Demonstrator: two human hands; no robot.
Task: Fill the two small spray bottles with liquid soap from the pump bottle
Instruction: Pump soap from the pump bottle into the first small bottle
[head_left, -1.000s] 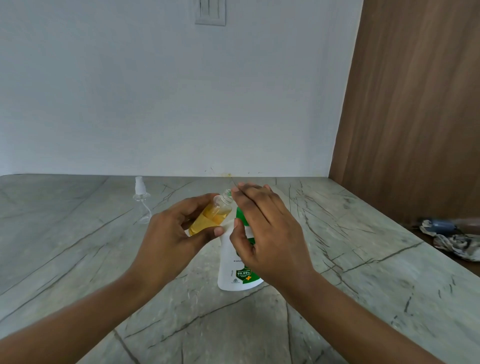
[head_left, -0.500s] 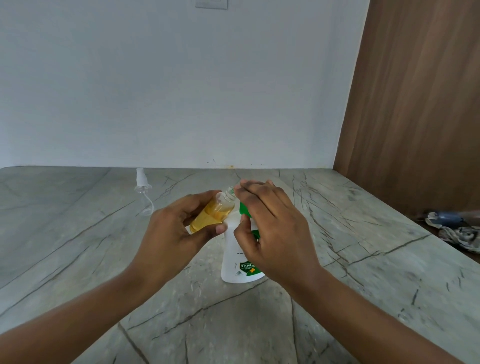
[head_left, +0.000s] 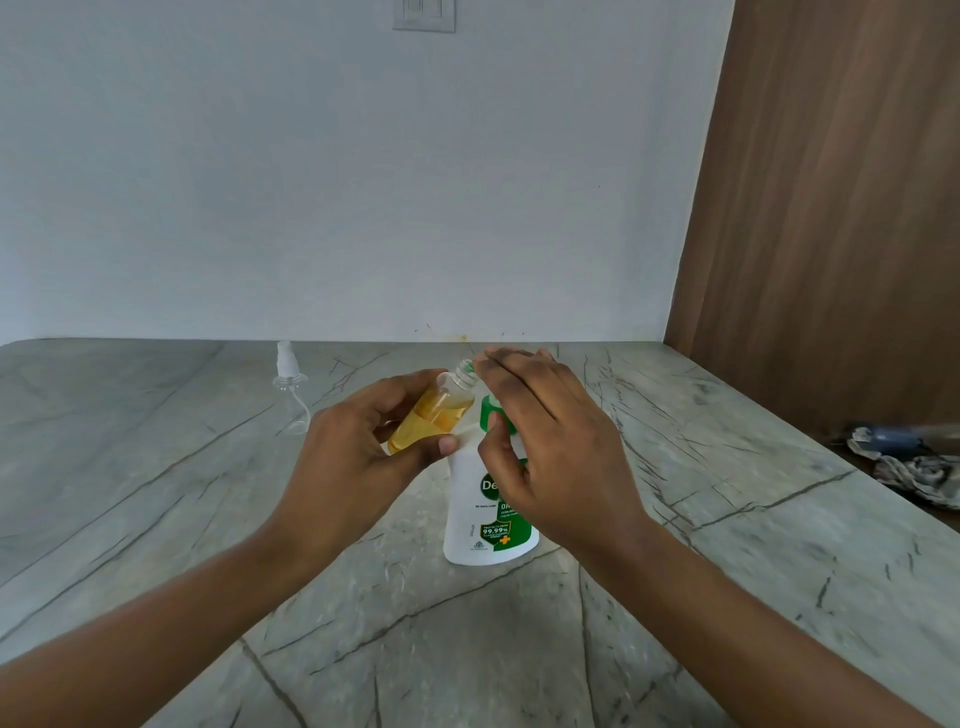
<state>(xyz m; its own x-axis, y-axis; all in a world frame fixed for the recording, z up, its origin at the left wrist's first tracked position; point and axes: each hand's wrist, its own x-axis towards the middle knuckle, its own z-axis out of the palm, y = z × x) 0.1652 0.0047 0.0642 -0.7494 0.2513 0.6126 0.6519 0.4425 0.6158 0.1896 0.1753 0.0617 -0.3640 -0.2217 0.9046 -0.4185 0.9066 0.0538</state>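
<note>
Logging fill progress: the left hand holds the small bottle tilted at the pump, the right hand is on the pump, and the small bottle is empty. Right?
Not empty: the head view shows amber liquid in the small bottle, about half full. The left hand does hold it tilted at the pump bottle, with the right hand on top of it.

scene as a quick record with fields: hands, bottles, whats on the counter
left hand: grips the small spray bottle, tilted, neck pointing up and right
small spray bottle: uncapped, roughly half full of amber liquid
right hand: fingers extended over the top of the pump bottle; nozzle hidden beneath
pump bottle: white, green label, stands on the counter
spray cap: with dip tube, on the counter at far left, apart from both hands
second small bottle: not in view
other: crumpled cloth at the right edge
</note>
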